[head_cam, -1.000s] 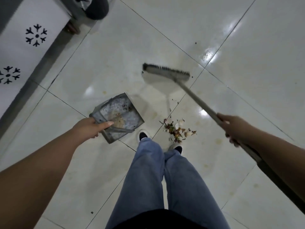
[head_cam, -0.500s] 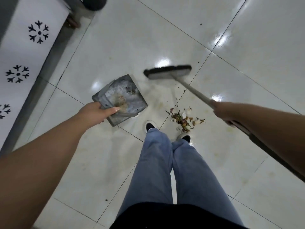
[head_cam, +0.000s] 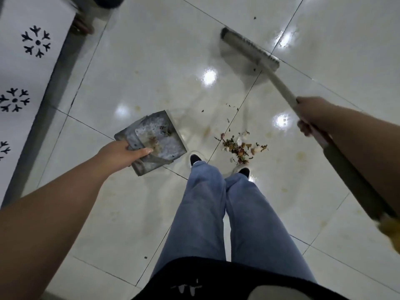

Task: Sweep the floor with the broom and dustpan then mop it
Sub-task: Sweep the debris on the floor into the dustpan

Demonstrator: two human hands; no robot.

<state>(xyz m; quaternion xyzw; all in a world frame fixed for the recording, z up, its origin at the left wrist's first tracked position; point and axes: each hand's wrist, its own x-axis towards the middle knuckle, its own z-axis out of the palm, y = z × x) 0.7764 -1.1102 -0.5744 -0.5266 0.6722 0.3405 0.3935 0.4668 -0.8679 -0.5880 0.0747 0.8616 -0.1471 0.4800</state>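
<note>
so the dustpan (head_cam: 155,141) is gripped by the left hand (head_cam: 124,153) just left of the debris pile (head_cam: 239,149), while the broom (head_cam: 251,49), clenched by the right hand (head_cam: 311,114), is held far beyond it, handle angled back near-right

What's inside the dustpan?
The dustpan holds a few brownish crumbs and stains near the left hand. That hand covers its near corner, so anything there is hidden.

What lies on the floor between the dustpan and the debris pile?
In the head view, only bare glossy tile, crossed by a grout line, lies between the dustpan and the debris pile. The left shoe sits just below that gap.
</note>
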